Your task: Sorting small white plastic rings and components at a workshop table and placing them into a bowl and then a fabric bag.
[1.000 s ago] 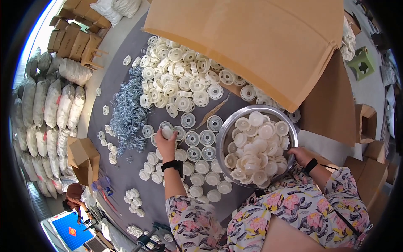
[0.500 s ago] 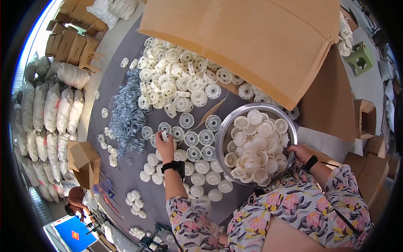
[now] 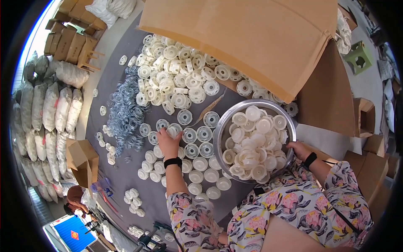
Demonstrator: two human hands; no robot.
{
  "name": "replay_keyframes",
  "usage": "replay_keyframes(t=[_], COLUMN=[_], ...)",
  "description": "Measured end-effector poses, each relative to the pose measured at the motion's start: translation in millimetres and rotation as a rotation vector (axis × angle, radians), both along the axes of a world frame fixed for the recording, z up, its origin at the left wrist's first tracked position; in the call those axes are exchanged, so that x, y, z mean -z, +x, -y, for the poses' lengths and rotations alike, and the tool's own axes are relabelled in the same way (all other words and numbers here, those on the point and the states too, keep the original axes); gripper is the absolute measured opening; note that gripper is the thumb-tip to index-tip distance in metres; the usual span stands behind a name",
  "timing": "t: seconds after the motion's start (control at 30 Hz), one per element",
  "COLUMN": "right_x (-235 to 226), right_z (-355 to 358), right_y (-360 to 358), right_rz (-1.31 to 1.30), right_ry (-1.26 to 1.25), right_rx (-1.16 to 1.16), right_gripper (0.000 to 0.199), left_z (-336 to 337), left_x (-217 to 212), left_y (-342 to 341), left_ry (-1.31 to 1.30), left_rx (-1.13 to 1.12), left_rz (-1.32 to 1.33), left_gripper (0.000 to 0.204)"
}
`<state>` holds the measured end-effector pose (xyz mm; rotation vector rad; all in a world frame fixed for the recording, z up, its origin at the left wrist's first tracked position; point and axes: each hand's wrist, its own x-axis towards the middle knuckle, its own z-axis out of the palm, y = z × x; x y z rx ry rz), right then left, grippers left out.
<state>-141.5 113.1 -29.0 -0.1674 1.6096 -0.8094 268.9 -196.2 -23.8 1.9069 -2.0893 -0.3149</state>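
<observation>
Over the rows of parts on the grey table, my left hand [image 3: 168, 143] has its thumb and fingers closed round a white plastic cap [image 3: 173, 130]. Around it lie round white plastic housings [image 3: 190, 135], with blue-grey coils visible inside several. Nearer to me, other pieces in the rows have smooth white tops [image 3: 197, 176]. My right hand [image 3: 299, 150] grips the rim of a round metal basin [image 3: 219, 156] on its right side. The basin, tilted slightly, is heaped with white caps [image 3: 256, 143] and rests over the table's near right part.
A large cardboard box [image 3: 243, 38] lies on its side, with a heap of white housings [image 3: 168, 71] before its opening. Loose metal springs [image 3: 126, 109] are piled left of the heap. A brown strip [image 3: 208, 109] lies between heap and basin. Stacked sacks [image 3: 50, 107] stand at far left.
My left hand has shifted slightly right and nearer, and the cap in it has gone from on edge to lying over the housings. The right hand still holds the basin.
</observation>
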Motion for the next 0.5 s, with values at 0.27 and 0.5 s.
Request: replay_keyframes(t=[0.27, 0.5], right_x=[-6.4, -9.3], right_z=[4.4, 4.2], right_y=[3.6, 6.9], right_rz=[0.009, 0.031], right_ry=[0.009, 0.057], right_rx=[0.033, 0.072], right_gripper=[0.019, 0.017], left_z=[-6.0, 5.9], left_x=[20.9, 18.2], left_y=[17.0, 13.4], left_ry=[-0.047, 0.029], left_rx=[0.088, 0.027], left_rz=[-0.117, -0.109], left_gripper=[0.055, 0.049])
